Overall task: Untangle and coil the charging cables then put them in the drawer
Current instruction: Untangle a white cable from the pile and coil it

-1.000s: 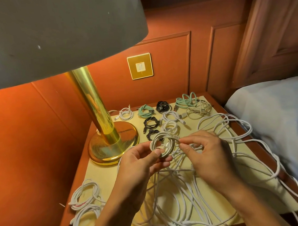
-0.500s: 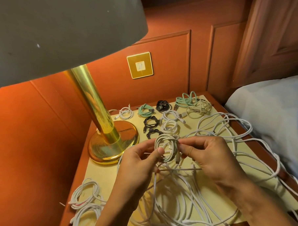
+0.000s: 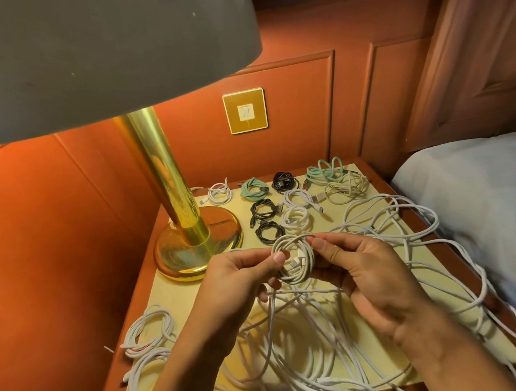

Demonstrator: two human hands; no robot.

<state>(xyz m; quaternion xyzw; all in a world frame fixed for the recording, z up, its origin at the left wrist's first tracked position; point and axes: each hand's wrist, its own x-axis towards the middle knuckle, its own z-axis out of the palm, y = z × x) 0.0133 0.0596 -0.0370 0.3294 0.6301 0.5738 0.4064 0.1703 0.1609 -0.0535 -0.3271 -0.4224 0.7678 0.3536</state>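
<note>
**White coil (image 3: pixel 293 260) held over the tangle**

The white coil hangs just above the counter (image 3: pixel 172 293), caught from both sides. The left hand (image 3: pixel 237 282) has its fingers (image 3: pixel 278 258) pinching the coil's left edge, and the right hand (image 3: pixel 370 279) has its fingers grasping the upper right edge. Below them a loose tangle of white cables (image 3: pixel 301 341) sprawls across the counter toward the bed (image 3: pixel 472 192). Further back, tidy coils (image 3: pixel 294 219) in green, black and white lie beside the brass lamp (image 3: pixel 167 175).

White coil (image 3: pixel 293 260), mint cables (image 3: pixel 323 171), black coils (image 3: pixel 263 210), brass lamp (image 3: pixel 181 216), seemingly cream mat (image 3: pixel 334 212)
</note>
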